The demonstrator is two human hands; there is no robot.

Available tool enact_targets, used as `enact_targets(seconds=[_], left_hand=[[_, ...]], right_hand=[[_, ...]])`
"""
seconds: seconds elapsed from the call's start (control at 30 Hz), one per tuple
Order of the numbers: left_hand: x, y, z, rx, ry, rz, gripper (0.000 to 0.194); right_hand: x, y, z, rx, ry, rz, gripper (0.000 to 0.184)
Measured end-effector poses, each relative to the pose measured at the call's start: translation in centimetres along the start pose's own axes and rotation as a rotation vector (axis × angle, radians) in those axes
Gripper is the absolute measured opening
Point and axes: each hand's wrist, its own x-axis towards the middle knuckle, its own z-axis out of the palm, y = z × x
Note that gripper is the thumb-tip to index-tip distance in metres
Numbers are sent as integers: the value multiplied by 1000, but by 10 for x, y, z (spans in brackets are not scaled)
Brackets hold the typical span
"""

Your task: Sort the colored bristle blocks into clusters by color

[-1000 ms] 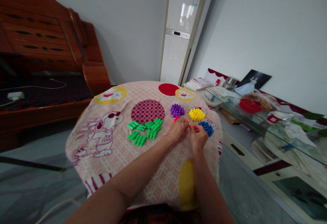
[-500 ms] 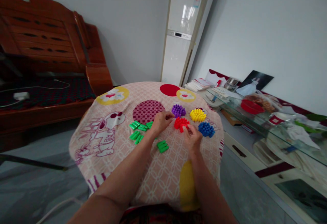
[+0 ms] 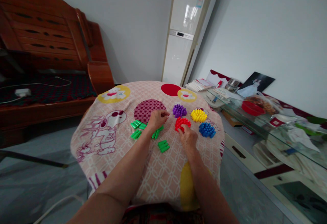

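Note:
My right hand reaches the near edge of a cluster of small red plastic pieces standing upright like pegs. Its thumb and fingertips are closed at one red piece. My left hand hovers left of that cluster, fingers curled in and tips near each other; whatever they hold, if anything, is too small to make out. Beyond and beside the red group stand purple pieces, yellow pieces and blue pieces. Green pieces lie flat in small groups around my left forearm, which partly hides some.
A patterned cloth covers the round table. On the right, a glass-topped cabinet carries papers, a red bowl and bags. A wooden bench stands at the left, and a tall white air conditioner at the back.
My left hand has drawn back to the left, away from the red cluster. My right hand has shifted slightly left along the cluster's near edge. The view has moved a little.

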Motion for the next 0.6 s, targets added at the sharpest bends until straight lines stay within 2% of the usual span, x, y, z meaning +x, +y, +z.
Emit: enact_targets(seconds=[0.3,0.47,0.6], left_hand=[[4,-23,-32,-39,150,-184,22],[3,-16,-34,33,213,-205,21],[4,-4,-33,12,249,-148,22]], right_hand=[[-5,2,-2,102,96,57,37],[-6,3,-6,147,138,53,38],[-10,-9,-16,201,38,61,31]])
